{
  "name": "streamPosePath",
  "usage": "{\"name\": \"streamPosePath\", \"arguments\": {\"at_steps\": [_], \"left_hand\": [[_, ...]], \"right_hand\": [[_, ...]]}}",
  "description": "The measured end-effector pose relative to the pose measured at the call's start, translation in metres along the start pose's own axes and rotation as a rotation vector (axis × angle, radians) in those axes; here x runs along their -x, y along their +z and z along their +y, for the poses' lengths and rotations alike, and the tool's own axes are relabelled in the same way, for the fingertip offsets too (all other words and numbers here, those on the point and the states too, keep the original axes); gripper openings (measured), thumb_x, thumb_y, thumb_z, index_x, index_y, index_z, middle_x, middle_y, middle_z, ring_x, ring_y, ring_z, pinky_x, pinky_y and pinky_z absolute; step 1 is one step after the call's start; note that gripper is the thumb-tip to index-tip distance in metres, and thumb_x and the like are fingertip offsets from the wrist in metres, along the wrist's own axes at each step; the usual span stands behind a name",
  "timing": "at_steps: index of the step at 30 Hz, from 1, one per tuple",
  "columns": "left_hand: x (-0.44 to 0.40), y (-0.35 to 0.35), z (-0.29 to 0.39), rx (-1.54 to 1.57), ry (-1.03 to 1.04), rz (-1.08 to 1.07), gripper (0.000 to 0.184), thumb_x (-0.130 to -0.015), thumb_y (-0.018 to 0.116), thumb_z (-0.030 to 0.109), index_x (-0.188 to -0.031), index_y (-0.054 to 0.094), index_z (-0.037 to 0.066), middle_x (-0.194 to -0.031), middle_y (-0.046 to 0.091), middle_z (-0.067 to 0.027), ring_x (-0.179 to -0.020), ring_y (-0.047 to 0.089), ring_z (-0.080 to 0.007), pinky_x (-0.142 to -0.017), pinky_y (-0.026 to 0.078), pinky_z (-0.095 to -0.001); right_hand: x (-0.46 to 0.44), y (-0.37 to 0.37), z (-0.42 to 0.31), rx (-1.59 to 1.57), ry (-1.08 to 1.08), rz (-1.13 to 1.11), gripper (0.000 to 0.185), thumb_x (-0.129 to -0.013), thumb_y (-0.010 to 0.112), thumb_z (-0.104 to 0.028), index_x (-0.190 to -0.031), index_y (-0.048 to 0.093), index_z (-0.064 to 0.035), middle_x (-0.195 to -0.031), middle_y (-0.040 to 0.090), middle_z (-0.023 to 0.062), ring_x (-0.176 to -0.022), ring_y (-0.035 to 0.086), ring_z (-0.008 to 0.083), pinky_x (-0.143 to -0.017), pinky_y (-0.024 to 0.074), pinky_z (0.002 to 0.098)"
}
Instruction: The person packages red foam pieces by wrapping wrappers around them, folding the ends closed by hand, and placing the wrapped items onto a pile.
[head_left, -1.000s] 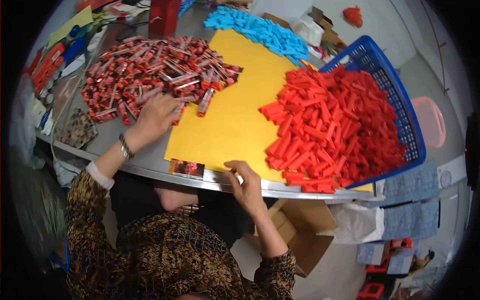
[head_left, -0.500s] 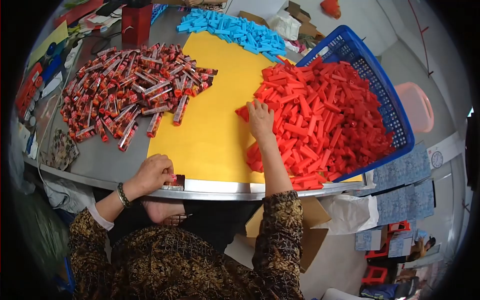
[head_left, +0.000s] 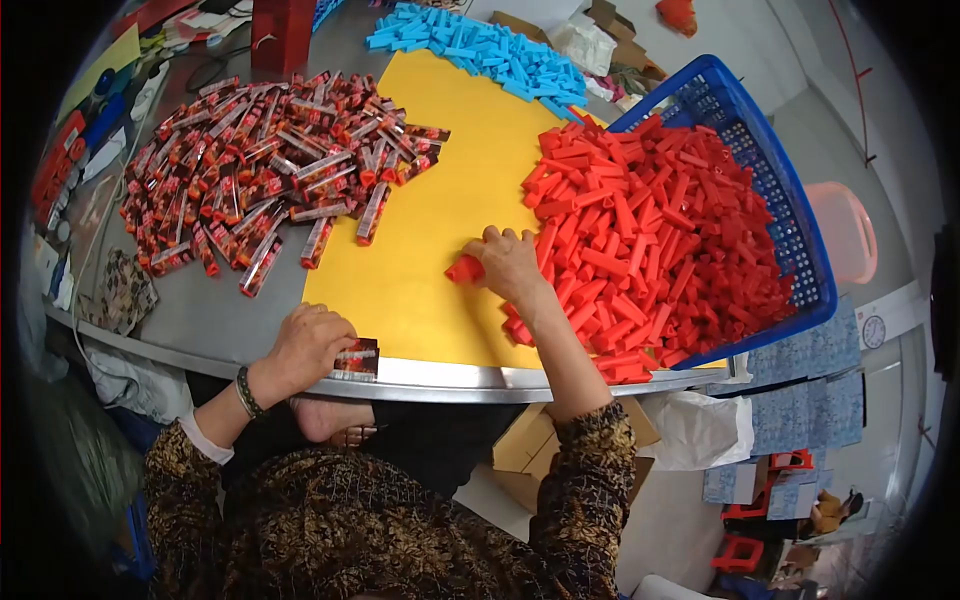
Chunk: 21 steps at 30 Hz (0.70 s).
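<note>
At the table's front edge, my left hand (head_left: 308,350) is closed on a small printed packet (head_left: 357,359), dark with red, whose right end sticks out past my fingers. My right hand (head_left: 505,262), over the yellow sheet (head_left: 420,180), grips a red plastic piece (head_left: 464,270) that points left. Just right of that hand lies a large heap of similar red pieces (head_left: 640,240), spilling from a tipped blue basket (head_left: 815,250). To the left is a pile of filled printed packets (head_left: 270,170) with clear fronts.
Light blue plastic pieces (head_left: 480,50) are heaped at the far side. A red box (head_left: 280,35) stands at the back left, near cables and clutter. Below the metal table edge (head_left: 480,388) is an open cardboard box (head_left: 525,455). A person (head_left: 828,512) is in the background.
My right hand has come away from the red heap toward the left and nearer to me, carrying a red piece. My left hand stays at the edge, with more of the packet showing.
</note>
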<state>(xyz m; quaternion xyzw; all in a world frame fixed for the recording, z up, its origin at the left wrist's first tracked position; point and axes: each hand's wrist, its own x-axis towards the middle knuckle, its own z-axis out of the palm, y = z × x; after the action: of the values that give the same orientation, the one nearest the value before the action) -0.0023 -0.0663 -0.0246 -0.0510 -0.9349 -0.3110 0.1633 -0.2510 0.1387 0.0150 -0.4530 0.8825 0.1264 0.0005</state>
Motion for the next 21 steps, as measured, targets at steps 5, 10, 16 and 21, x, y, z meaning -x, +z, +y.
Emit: {"name": "streamPosePath", "arguments": {"at_steps": [5, 10, 16, 21], "left_hand": [[-0.004, -0.006, 0.007, 0.096, -0.077, 0.011, 0.004, -0.076, 0.066, 0.012, -0.077, 0.069, 0.009, -0.074, 0.067, -0.0078, -0.076, 0.062, -0.0277, -0.074, 0.046, -0.0404], [-0.005, -0.007, 0.018, 0.208, -0.207, 0.086, 0.01, -0.08, 0.068, 0.007, -0.087, 0.068, 0.0, -0.075, 0.069, -0.0118, -0.062, 0.066, -0.0165, -0.057, 0.048, -0.0262], [-0.009, -0.011, 0.019, 0.574, -0.541, -0.125, 0.016, -0.081, 0.071, 0.012, -0.085, 0.068, -0.003, -0.069, 0.066, -0.0064, -0.062, 0.058, -0.0071, -0.058, 0.046, -0.024], [-0.011, -0.007, 0.024, 0.892, -0.549, -0.084, 0.014, -0.08, 0.073, 0.01, -0.077, 0.067, -0.002, -0.068, 0.063, -0.0015, -0.062, 0.055, -0.0055, -0.057, 0.045, -0.022]], "right_hand": [[0.041, 0.004, -0.036, -0.062, -0.129, 0.226, 0.046, -0.068, 0.079, -0.034, -0.109, 0.063, -0.0192, -0.105, 0.056, 0.0072, -0.104, 0.057, 0.0257, -0.091, 0.039, 0.0491], [0.059, 0.017, -0.061, -0.218, -0.262, 0.489, 0.025, -0.076, 0.061, -0.012, -0.101, 0.062, -0.0126, -0.101, 0.054, 0.0078, -0.096, 0.053, 0.0258, -0.086, 0.04, 0.0424], [0.066, 0.023, -0.069, -0.243, -0.298, 0.481, 0.025, -0.075, 0.061, -0.009, -0.1, 0.06, -0.0103, -0.09, 0.056, 0.0058, -0.091, 0.053, 0.0233, -0.076, 0.0414, 0.0359], [0.064, 0.01, -0.069, -0.189, -0.346, 0.355, 0.017, -0.075, 0.059, -0.008, -0.092, 0.058, -0.0076, -0.084, 0.055, 0.0063, -0.088, 0.053, 0.0233, -0.071, 0.0427, 0.0357]]}}
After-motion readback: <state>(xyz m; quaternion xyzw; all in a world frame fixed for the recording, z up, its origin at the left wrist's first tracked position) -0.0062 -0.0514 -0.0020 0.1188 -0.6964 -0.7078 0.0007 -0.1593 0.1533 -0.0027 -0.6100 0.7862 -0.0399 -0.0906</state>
